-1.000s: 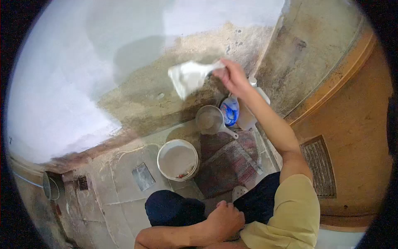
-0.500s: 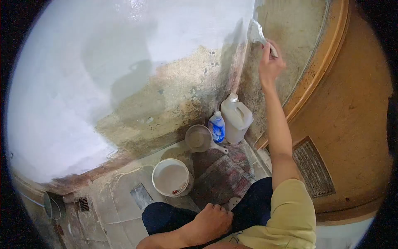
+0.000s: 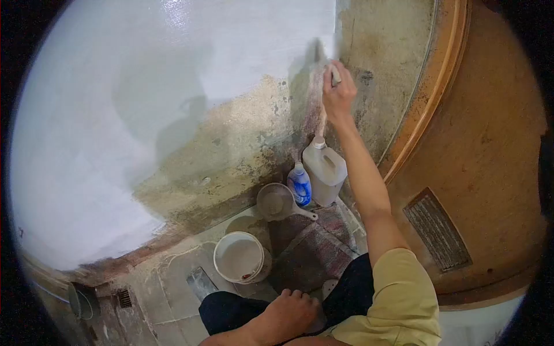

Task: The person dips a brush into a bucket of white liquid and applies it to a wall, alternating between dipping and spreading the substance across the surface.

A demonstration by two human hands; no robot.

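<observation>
My right hand (image 3: 340, 92) grips the pale handle of a paintbrush (image 3: 335, 75) in the corner between two walls. The bristles are hard to make out against the wet white paint. White paint covers the upper part of the left wall (image 3: 86, 144); below it the surface is bare, stained and flaking. My left hand (image 3: 290, 314) rests over my lap with its fingers curled in a loose fist, and nothing shows in it.
Below the corner stand a plastic jug (image 3: 326, 173), a blue bottle (image 3: 300, 185) and a long-handled dipper (image 3: 276, 202). A white bucket (image 3: 238, 258) stands before my knees. Nearby are a flat metal-looking plate (image 3: 201, 284), a woven sack (image 3: 323, 242) and a brown door (image 3: 496, 173) with a vent.
My right hand has moved down and left with the paintbrush, from the right wall beside the corner to the corner itself. My left hand stays at my lap.
</observation>
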